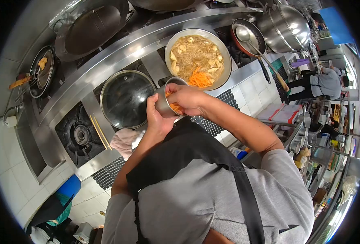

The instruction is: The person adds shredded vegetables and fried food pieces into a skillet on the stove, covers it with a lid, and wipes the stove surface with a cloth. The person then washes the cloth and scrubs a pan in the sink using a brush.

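Observation:
My left hand [159,121] is wrapped round a metal cup [162,106], tilted in front of my apron. Curled fingers of my right hand [187,100] reach inside the cup among shredded carrots [176,108]; the fingertips are partly hidden. Just beyond the hands, a wide pan [227,67] sits on the stove, holding noodles [194,51] in brown liquid with pale chunks. A pile of shredded carrots [200,78] lies on the noodles at the pan's near edge.
A glass-lidded pan [127,99] stands left of my hands. Chopsticks [100,132] and a cloth [125,142] lie by a bare burner [81,134]. At right are a frying pan [261,40] and a long-handled ladle [269,65]. Another person [324,83] stands farther off.

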A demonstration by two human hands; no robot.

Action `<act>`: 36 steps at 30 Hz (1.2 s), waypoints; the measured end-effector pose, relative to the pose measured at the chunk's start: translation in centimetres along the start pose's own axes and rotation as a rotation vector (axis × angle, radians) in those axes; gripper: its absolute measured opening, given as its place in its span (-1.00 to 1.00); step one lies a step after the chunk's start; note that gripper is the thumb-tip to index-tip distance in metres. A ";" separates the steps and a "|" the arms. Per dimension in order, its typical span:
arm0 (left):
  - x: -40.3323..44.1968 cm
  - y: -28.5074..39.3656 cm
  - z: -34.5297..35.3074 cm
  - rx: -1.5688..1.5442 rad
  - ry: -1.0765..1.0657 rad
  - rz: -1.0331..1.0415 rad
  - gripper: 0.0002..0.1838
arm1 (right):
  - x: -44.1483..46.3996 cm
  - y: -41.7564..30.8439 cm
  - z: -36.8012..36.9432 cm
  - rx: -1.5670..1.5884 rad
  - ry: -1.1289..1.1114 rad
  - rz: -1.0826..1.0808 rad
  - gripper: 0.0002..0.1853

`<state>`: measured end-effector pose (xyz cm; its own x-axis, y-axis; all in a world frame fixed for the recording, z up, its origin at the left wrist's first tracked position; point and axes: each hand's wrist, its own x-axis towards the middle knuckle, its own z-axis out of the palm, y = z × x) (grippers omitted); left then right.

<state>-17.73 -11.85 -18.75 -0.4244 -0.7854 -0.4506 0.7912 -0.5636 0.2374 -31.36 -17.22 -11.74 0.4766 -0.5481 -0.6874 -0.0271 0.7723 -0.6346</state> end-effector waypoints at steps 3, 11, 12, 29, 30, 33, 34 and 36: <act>1.7 -0.9 0.8 0.014 0.007 0.014 -0.29 | 1.0 0.3 -1.9 -0.037 0.094 0.010 -0.67; 3.8 -2.7 2.1 -0.193 -0.031 -0.134 -0.29 | -3.2 -2.6 -2.9 -1.247 0.369 -0.405 -0.63; 4.0 -2.8 2.2 -0.180 -0.031 -0.156 -0.30 | -3.4 -2.4 -3.2 -1.250 0.387 -0.436 -0.62; 6.2 -2.7 4.0 -0.264 -0.024 -0.073 -0.31 | -5.6 -10.6 -10.3 -0.520 0.157 -0.329 -0.65; 5.6 -2.6 4.2 -0.277 0.004 -0.058 -0.31 | -5.2 -11.3 -10.9 -0.524 0.177 -0.359 -0.65; 2.8 -2.9 3.5 0.116 0.018 0.197 -0.26 | -2.1 -11.7 -13.2 -0.612 0.302 -0.430 -0.66; 1.3 -3.3 3.5 0.553 0.100 0.392 -0.22 | -0.9 -11.7 -13.7 -0.674 0.355 -0.378 -0.65; -0.9 -3.3 2.0 0.387 0.121 0.399 -0.29 | 3.2 -10.0 -16.0 -0.834 0.422 -0.454 -0.64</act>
<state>-20.77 -9.79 -17.42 -0.0544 -0.9347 -0.3513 0.6511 -0.2999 0.6972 -43.58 -31.80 -13.28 0.2515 -0.9238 -0.2888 -0.5979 0.0863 -0.7969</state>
